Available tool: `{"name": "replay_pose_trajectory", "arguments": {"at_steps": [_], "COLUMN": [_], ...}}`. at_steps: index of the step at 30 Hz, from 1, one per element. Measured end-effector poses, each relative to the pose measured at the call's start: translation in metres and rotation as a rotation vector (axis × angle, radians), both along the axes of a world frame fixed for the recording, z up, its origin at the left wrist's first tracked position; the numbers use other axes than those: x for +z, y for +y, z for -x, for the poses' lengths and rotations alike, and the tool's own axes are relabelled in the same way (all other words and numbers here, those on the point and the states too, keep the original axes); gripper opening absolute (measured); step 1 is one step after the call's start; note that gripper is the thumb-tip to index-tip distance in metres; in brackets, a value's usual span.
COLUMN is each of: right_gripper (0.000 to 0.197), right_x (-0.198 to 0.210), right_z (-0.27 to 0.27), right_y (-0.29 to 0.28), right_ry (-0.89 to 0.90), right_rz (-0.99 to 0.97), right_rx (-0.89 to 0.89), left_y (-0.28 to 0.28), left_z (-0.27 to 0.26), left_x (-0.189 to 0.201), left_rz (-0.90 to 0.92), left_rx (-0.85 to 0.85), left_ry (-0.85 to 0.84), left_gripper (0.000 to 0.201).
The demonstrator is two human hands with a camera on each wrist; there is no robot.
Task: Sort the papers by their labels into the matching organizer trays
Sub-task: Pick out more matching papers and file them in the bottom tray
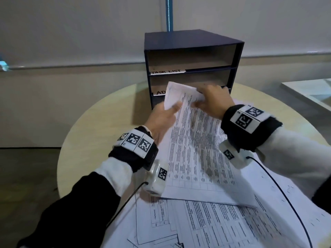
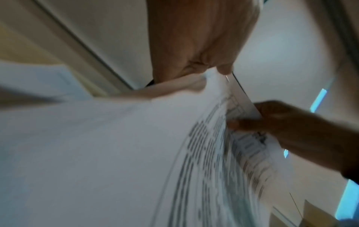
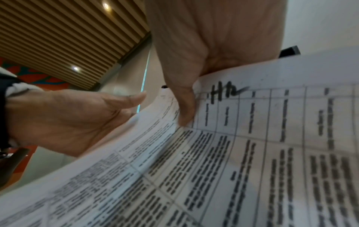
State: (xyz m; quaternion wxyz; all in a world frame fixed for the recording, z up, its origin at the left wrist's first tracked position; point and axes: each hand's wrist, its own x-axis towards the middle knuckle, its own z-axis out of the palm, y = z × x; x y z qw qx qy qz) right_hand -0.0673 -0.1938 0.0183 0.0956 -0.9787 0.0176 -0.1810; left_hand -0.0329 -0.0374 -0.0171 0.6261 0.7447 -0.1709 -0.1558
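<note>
A dark blue organizer (image 1: 193,42) stands at the back of the table, with a tray labelled "TASK LIST" (image 1: 167,71) and below it one whose label starts "AD" (image 1: 160,92). Both hands hold one printed table sheet (image 1: 195,149) up in front of the lower trays. My left hand (image 1: 172,109) grips its top left edge, thumb on top. My right hand (image 1: 198,99) pinches its top right corner. In the right wrist view the thumb (image 3: 186,110) presses beside a handwritten mark (image 3: 223,90) on the sheet (image 3: 252,153). The left wrist view, blurred, shows the sheet (image 2: 97,153).
More printed papers (image 1: 215,228) lie spread on the round wooden table (image 1: 100,126) under my forearms. A white surface (image 1: 311,93) sits off to the right. Black cables (image 1: 286,194) trail from the wrist cameras. A wall runs behind the organizer.
</note>
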Motion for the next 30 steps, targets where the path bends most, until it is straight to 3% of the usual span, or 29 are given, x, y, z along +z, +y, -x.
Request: {"name": "replay_pose_trajectory", "arguments": {"at_steps": [2,5,8,10,12,13,15,17,21,22,24,25,26,27,29,30], "right_gripper": [0.017,0.025,0.051,0.066,0.063,0.050,0.011,0.016,0.021,0.015,0.004,0.004,0.007,0.012,0.016,0.018], "right_x": [0.004,0.003,0.002,0.005,0.010,0.013,0.024,0.034,0.031,0.025,0.011,0.006,0.003,0.002,0.007,0.011], "right_z": [0.003,0.013,0.019,0.020,0.019,0.019,0.021,0.027,0.039,0.041,0.045,0.045,0.045,0.044,0.041,0.038], "right_y": [0.003,-0.004,-0.027,-0.042,-0.050,-0.053,-0.052,-0.045,-0.039,-0.039,-0.035,-0.034,-0.032,-0.032,-0.032,-0.034], "right_ry": [-0.087,-0.245,-0.498,-0.536,-0.447,-0.412,-0.491,-0.600,-0.722,-0.709,-0.652,-0.631,-0.617,-0.614,-0.603,-0.595], "right_rz": [-0.064,-0.241,-0.398,-0.777,-1.265,-1.395,-1.378,-1.283,-1.255,-1.272,-1.275,-1.260,-1.235,-1.205,-1.149,-1.123], "right_rx": [0.067,0.114,-0.168,-0.300,-0.191,-0.087,0.044,0.091,0.089,0.088,0.104,0.099,0.090,0.078,0.075,0.070], "left_y": [-0.002,-0.003,0.004,0.010,0.010,0.009,0.005,0.006,0.016,0.017,0.014,0.012,0.011,0.009,0.007,0.006], "left_z": [0.003,0.006,-0.003,-0.008,-0.006,-0.002,0.003,0.008,0.011,0.012,0.012,0.011,0.009,0.010,0.006,0.004], "left_x": [0.001,0.015,0.044,0.062,0.075,0.079,0.083,0.085,0.074,0.069,0.053,0.046,0.042,0.042,0.047,0.051], "left_rz": [0.024,-0.013,-0.054,-0.015,0.043,0.067,0.161,0.302,0.376,0.343,0.256,0.215,0.179,0.172,0.168,0.146], "left_rx": [0.030,0.103,0.253,0.319,0.334,0.341,0.320,0.248,0.212,0.205,0.218,0.234,0.241,0.254,0.310,0.350], "left_ry": [-0.061,-0.166,-0.336,-0.422,-0.475,-0.481,-0.482,-0.433,-0.374,-0.371,-0.338,-0.321,-0.294,-0.268,-0.289,-0.301], "left_gripper": [0.026,0.021,0.022,0.024,0.023,0.028,0.033,0.013,0.019,0.027,0.067,0.087,0.092,0.077,0.025,0.017]}}
